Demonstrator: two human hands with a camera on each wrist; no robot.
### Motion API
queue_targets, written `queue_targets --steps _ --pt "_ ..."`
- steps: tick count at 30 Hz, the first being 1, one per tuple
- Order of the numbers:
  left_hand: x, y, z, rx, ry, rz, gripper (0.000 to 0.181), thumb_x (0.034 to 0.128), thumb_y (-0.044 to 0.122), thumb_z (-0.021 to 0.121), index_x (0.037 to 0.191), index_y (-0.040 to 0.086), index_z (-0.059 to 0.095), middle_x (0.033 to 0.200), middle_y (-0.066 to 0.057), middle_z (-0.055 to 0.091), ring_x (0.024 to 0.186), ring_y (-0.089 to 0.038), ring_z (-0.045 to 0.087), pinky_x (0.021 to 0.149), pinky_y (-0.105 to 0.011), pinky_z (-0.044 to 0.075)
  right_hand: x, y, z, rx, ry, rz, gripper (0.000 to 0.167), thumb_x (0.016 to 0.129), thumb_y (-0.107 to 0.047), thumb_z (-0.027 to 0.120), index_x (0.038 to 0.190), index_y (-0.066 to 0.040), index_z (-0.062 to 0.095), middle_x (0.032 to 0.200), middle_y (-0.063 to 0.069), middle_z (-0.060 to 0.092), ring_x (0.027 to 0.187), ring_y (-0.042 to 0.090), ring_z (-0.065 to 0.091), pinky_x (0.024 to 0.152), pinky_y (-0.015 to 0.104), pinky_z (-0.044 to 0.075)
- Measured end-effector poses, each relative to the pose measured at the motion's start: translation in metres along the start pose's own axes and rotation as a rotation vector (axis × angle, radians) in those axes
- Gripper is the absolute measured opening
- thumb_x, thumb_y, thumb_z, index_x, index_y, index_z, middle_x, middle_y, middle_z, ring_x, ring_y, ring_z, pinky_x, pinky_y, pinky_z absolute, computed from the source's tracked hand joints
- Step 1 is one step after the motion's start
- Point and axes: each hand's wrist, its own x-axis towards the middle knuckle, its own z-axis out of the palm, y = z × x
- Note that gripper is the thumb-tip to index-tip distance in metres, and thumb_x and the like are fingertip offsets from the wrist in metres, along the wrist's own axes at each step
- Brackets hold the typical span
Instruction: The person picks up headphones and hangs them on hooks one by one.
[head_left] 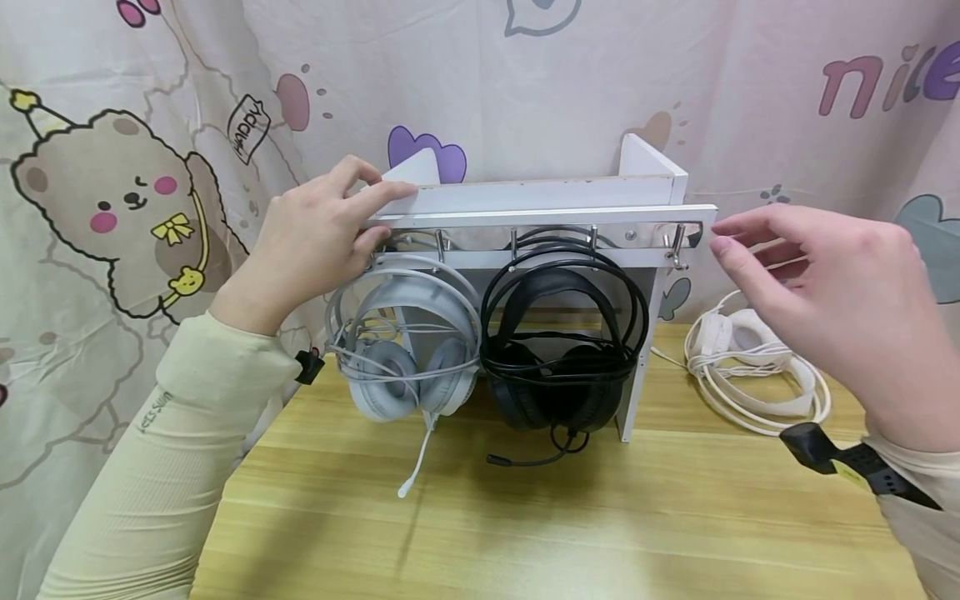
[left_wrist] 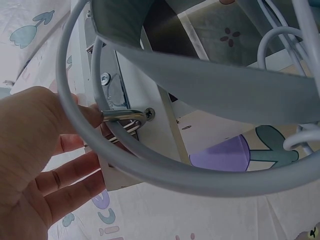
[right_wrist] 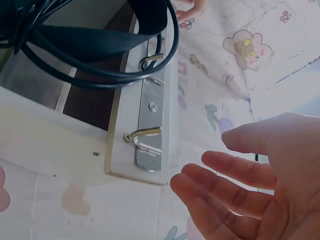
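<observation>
My left hand [head_left: 315, 233] grips the left end of a white hook rack [head_left: 540, 215], its fingers over the top and thumb in front. In the left wrist view, that thumb lies at the tip of a metal hook [left_wrist: 127, 116]. A white headset [head_left: 448, 379] with a coiled cable hangs on the rack's left side. Beside it hangs a black headset [head_left: 592, 400], its microphone pointing down and left. Off the rack's right end is my right hand [head_left: 847, 292], fingers loosely bent and holding nothing. The rightmost hook [right_wrist: 147, 135] is bare.
Another white headset [head_left: 716, 333] lies with its coiled cable on the wooden table [head_left: 525, 533], right of the rack. A printed curtain [head_left: 540, 108] hangs behind and to the left. The rack's white side panel [head_left: 637, 375] stands on the table.
</observation>
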Motion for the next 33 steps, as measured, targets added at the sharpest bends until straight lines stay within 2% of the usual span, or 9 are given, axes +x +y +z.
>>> queue_targets --steps 3,6,9,11,15,20,22,25,33 --pt "0.0 0.0 0.0 0.003 -0.002 -0.002 0.047 0.1013 0.016 0.073 0.146 0.028 0.065 0.13 -0.015 0.065 0.07 -0.035 0.063 0.053 -0.053 0.053 0.0 0.004 -0.002 -0.009 -0.004 0.019 0.024 0.105 -0.034 0.067 0.113 -0.017 0.082 0.094 0.01 0.083 0.071 -0.041 0.043 0.066 -0.002 0.038" --pt "0.0 -0.001 0.0 0.007 -0.002 0.0 0.048 0.1011 0.015 0.073 0.146 0.028 0.065 0.13 -0.015 0.065 0.069 -0.035 0.063 0.052 -0.052 0.053 0.0 0.009 -0.003 0.004 0.001 0.035 0.024 0.104 -0.034 0.067 0.112 -0.018 0.083 0.091 -0.019 0.079 0.071 -0.039 0.046 0.063 -0.002 0.039" --pt "0.0 -0.001 0.0 0.009 0.001 0.003 0.047 0.1008 0.015 0.073 0.146 0.028 0.065 0.13 -0.015 0.065 0.068 -0.034 0.062 0.052 -0.052 0.053 -0.002 0.013 -0.004 0.022 -0.005 0.086 0.023 0.102 -0.036 0.068 0.113 -0.021 0.083 0.09 -0.047 0.062 0.07 -0.037 0.048 0.061 -0.001 0.04" --pt "0.001 -0.001 0.0 0.009 0.001 0.006 0.047 0.1007 0.015 0.073 0.146 0.027 0.066 0.13 -0.015 0.065 0.067 -0.034 0.062 0.052 -0.052 0.052 -0.004 0.017 -0.004 0.027 -0.018 0.124 0.024 0.102 -0.038 0.069 0.115 -0.023 0.083 0.09 -0.054 0.053 0.069 -0.036 0.049 0.062 -0.001 0.039" --pt "0.002 0.0 0.0 0.008 0.002 0.011 0.047 0.1006 0.014 0.073 0.145 0.027 0.066 0.13 -0.015 0.065 0.066 -0.033 0.061 0.051 -0.051 0.052 -0.006 0.023 -0.006 0.004 -0.039 0.161 0.027 0.102 -0.039 0.068 0.118 -0.022 0.082 0.093 -0.031 0.074 0.07 -0.037 0.047 0.061 0.0 0.038" --pt "0.001 0.0 0.0 0.008 0.003 0.013 0.047 0.1006 0.014 0.073 0.145 0.027 0.066 0.129 -0.015 0.065 0.067 -0.034 0.061 0.052 -0.051 0.052 -0.005 0.031 -0.006 -0.028 -0.038 0.15 0.03 0.104 -0.036 0.066 0.122 -0.016 0.08 0.092 -0.028 0.076 0.07 -0.041 0.041 0.057 0.002 0.035" --pt "0.001 0.0 0.0 0.008 0.001 0.012 0.047 0.1007 0.014 0.072 0.145 0.026 0.066 0.129 -0.016 0.065 0.068 -0.034 0.061 0.052 -0.051 0.053 -0.005 0.034 -0.006 -0.035 -0.039 0.156 0.031 0.104 -0.034 0.066 0.123 -0.014 0.079 0.096 -0.012 0.082 0.07 -0.041 0.039 0.056 0.003 0.034" --pt "0.001 -0.001 0.0 0.005 -0.001 0.009 0.047 0.1006 0.014 0.072 0.145 0.026 0.066 0.129 -0.016 0.066 0.068 -0.034 0.062 0.052 -0.052 0.053 -0.005 0.04 -0.006 -0.04 -0.056 0.193 0.033 0.105 -0.032 0.065 0.125 -0.009 0.076 0.112 0.028 0.078 0.069 -0.041 0.037 0.056 0.003 0.032" --pt "0.001 -0.001 0.0 0.002 0.004 0.009 0.047 0.1002 0.014 0.073 0.145 0.026 0.066 0.13 -0.015 0.066 0.069 -0.035 0.062 0.053 -0.052 0.053 -0.006 0.069 -0.004 -0.063 -0.149 0.319 0.043 0.107 -0.038 0.061 0.133 -0.005 0.07 0.123 0.033 0.073 0.067 -0.037 0.035 0.064 0.009 0.032"
